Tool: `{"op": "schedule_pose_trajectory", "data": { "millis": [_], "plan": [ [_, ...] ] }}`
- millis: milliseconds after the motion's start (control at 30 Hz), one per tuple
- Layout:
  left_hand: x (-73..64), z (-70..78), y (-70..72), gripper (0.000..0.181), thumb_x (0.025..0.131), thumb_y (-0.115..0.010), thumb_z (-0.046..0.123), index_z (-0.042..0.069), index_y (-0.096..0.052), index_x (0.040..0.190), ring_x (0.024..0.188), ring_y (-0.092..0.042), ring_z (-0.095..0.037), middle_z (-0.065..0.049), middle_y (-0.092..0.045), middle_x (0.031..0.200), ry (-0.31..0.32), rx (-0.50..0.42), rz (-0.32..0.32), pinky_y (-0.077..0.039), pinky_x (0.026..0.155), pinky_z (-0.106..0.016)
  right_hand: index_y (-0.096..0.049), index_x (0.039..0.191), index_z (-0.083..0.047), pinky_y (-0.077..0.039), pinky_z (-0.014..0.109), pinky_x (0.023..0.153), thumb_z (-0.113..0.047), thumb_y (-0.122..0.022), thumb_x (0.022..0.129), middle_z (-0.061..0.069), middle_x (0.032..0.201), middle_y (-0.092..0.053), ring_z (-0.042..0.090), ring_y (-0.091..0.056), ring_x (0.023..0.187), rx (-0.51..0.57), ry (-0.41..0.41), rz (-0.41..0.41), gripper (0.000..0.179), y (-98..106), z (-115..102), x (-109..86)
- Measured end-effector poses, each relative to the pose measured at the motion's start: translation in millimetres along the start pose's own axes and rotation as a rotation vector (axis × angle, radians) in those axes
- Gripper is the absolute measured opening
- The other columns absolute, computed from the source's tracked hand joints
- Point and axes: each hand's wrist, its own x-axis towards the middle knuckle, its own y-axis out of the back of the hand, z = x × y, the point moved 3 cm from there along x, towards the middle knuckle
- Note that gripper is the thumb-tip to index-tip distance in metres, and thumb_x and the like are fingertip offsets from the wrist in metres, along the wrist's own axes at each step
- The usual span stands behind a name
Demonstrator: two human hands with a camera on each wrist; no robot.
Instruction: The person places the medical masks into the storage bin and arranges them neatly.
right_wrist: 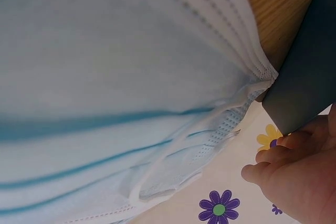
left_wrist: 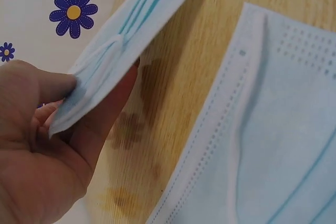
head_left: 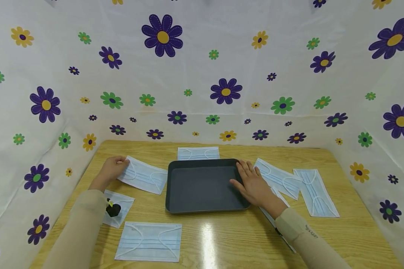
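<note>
My left hand point(head_left: 113, 169) pinches the outer end of a light blue face mask point(head_left: 144, 175) between thumb and fingers. That end is raised above the wood, as the left wrist view also shows, while the other end reaches the tray's left side. With fingers extended, my right hand point(head_left: 254, 185) rests on the right rim of the dark grey baking tray point(head_left: 205, 188). No mask lies inside the tray. Beneath the right forearm, another mask point(head_left: 267, 216) is partly hidden. In the right wrist view a mask point(right_wrist: 105, 66) fills much of the picture beside the right hand point(right_wrist: 299, 166).
On the wooden table point(head_left: 232, 239) lie more masks: one behind the tray point(head_left: 198, 153), two overlapping at the right point(head_left: 279, 177), one at the front left point(head_left: 148, 242), and one by the left forearm point(head_left: 122, 203). A flowered cloth point(head_left: 195, 67) walls the table's back and sides.
</note>
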Motion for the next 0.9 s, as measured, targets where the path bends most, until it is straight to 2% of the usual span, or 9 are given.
{"op": "schedule_pose_trajectory", "data": {
  "millis": [167,233,300,433,467,533,567,700,900],
  "plan": [
    [-1.9,-0.4,-1.4,0.061,0.114,-0.038,0.040,-0.010,-0.049,0.147,0.134,-0.044,-0.041,-0.031,-0.045,0.154,0.012,-0.062,-0.027,-0.035,0.122,-0.060,-0.026,0.164,0.005,-0.022,0.070,0.125,-0.047,-0.051,0.110,0.027,0.172,-0.025,0.050,-0.021,0.159,-0.002,0.002,-0.001,0.079,-0.9,0.7,0.0],
    [-1.7,-1.2,-2.4,0.066,0.112,-0.040,0.046,-0.012,-0.051,0.141,0.129,-0.046,-0.041,-0.033,-0.049,0.145,0.019,-0.067,-0.030,-0.039,0.118,-0.057,-0.026,0.164,0.005,-0.022,0.070,0.125,-0.047,-0.051,0.110,0.027,0.172,-0.025,0.049,-0.021,0.159,-0.001,0.002,0.000,0.079,-1.2,0.7,0.0],
    [-2.0,-2.3,-3.2,0.072,0.110,-0.045,0.051,-0.012,-0.050,0.143,0.129,-0.047,-0.041,-0.034,-0.048,0.146,0.021,-0.049,-0.031,-0.041,0.117,-0.057,-0.026,0.164,0.005,-0.022,0.070,0.125,-0.047,-0.051,0.110,0.027,0.172,-0.025,0.049,-0.021,0.159,0.001,0.002,0.001,0.079,-1.4,0.7,0.0],
    [-1.6,-4.5,-4.5,0.067,0.106,-0.056,0.054,-0.011,-0.057,0.123,0.117,-0.050,-0.039,-0.032,-0.052,0.125,0.024,-0.004,-0.027,-0.047,0.100,-0.047,-0.026,0.164,0.005,-0.022,0.070,0.125,-0.047,-0.051,0.110,0.026,0.172,-0.025,0.049,-0.021,0.159,0.002,0.004,0.001,0.079,-1.7,0.6,-0.1],
    [-1.5,-5.2,-4.6,0.068,0.106,-0.058,0.053,-0.010,-0.058,0.130,0.121,-0.050,-0.039,-0.032,-0.053,0.133,0.024,0.006,-0.027,-0.047,0.107,-0.051,-0.026,0.164,0.005,-0.022,0.069,0.125,-0.047,-0.051,0.110,0.026,0.172,-0.025,0.049,-0.021,0.160,0.002,0.003,0.001,0.079,-1.7,0.6,-0.2],
    [-1.6,-5.8,-5.0,0.062,0.106,-0.060,0.050,-0.009,-0.060,0.123,0.116,-0.048,-0.037,-0.028,-0.052,0.128,0.027,0.004,-0.032,-0.046,0.103,-0.049,-0.026,0.164,0.005,-0.022,0.069,0.125,-0.047,-0.051,0.110,0.027,0.172,-0.025,0.049,-0.022,0.159,-0.002,0.002,0.002,0.079,-1.6,0.6,-0.3],
    [-2.0,-6.1,-4.8,0.062,0.106,-0.060,0.049,-0.010,-0.060,0.127,0.119,-0.047,-0.038,-0.029,-0.051,0.134,0.023,0.005,-0.037,-0.045,0.109,-0.052,-0.027,0.164,0.005,-0.022,0.070,0.125,-0.047,-0.051,0.110,0.026,0.172,-0.026,0.049,-0.022,0.159,-0.003,0.001,0.003,0.079,-1.5,0.6,-0.4],
    [-3.1,-5.9,-4.2,0.058,0.108,-0.059,0.043,-0.011,-0.060,0.128,0.120,-0.047,-0.036,-0.030,-0.050,0.140,0.013,-0.015,-0.031,-0.044,0.113,-0.055,-0.027,0.164,0.005,-0.023,0.070,0.124,-0.048,-0.050,0.110,0.026,0.172,-0.026,0.049,-0.022,0.159,-0.008,-0.006,0.002,0.079,-1.5,0.5,-1.0],
    [-4.2,-6.3,0.8,0.047,0.109,-0.057,0.042,-0.004,-0.062,0.115,0.105,-0.050,-0.028,-0.021,-0.055,0.115,-0.005,-0.053,0.001,-0.049,0.082,-0.033,-0.024,0.164,0.006,-0.022,0.071,0.124,-0.048,-0.049,0.111,0.027,0.172,-0.023,0.050,-0.020,0.159,-0.017,-0.013,-0.003,0.080,-1.5,0.7,-1.9]
  ]
}}
